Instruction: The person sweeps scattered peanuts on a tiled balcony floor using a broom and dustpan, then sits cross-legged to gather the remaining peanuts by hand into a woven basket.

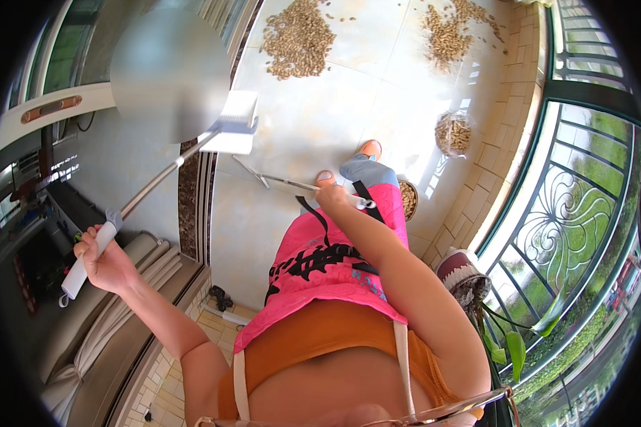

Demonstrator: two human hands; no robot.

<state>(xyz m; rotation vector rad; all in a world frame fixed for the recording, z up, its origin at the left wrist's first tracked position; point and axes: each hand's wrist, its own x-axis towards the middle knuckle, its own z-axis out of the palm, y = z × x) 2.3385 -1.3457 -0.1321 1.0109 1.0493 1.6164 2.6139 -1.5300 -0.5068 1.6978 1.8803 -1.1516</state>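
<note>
My left hand (100, 259) grips the white handle of a long metal-poled broom (160, 176). Its grey-blue head lies over a white dustpan (240, 101) at the sliding-door threshold. My right hand (332, 196), in front of the pink apron (342, 229), is closed on a second white-gripped pole (294, 183). That pole ends in a forked metal bracket near the dustpan; their joint cannot be made out. Two spreads of peanuts in shells, a left one (299, 40) and a right one (448, 34), lie on the pale tiled floor.
A clear plastic bag of peanuts (453, 134) stands near the tiled wall (497, 155). A round container of peanuts (407, 200) is beside my leg. Green railings (561, 213) and a potted plant (515, 352) are right; a door frame (195, 213) and curtain (96, 347) are left. A blurred circle hides part.
</note>
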